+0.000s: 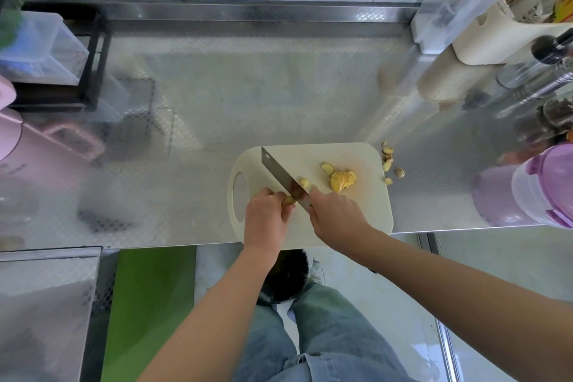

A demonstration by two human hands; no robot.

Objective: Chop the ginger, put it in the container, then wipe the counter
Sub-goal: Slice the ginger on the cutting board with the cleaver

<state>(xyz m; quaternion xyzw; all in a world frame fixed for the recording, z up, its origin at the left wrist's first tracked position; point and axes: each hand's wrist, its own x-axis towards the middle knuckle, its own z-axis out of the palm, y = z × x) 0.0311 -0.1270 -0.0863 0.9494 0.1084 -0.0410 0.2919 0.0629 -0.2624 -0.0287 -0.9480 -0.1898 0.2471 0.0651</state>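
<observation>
head view: grip of the left hand point(266, 215) pinches the ginger point(289, 200) on the board point(356, 211); grip of the right hand point(336, 215) clamps the knife point(279, 173); slices point(341, 181) lie nearby.

Our left hand point(266, 217) pinches a ginger piece point(289, 200) on the cream cutting board point(356, 211) at the steel counter point(248, 96)'s near edge. Our right hand point(336, 215) grips the cleaver point(279, 172), blade pointing toward 11 o'clock, just beside that piece. The slices point(341, 180) lie at 3 o'clock from the blade. Peel scraps point(389, 163) sit on the counter past the board's edge, and a purple-lidded container point(542, 186) stands farther at 3 o'clock.
</observation>
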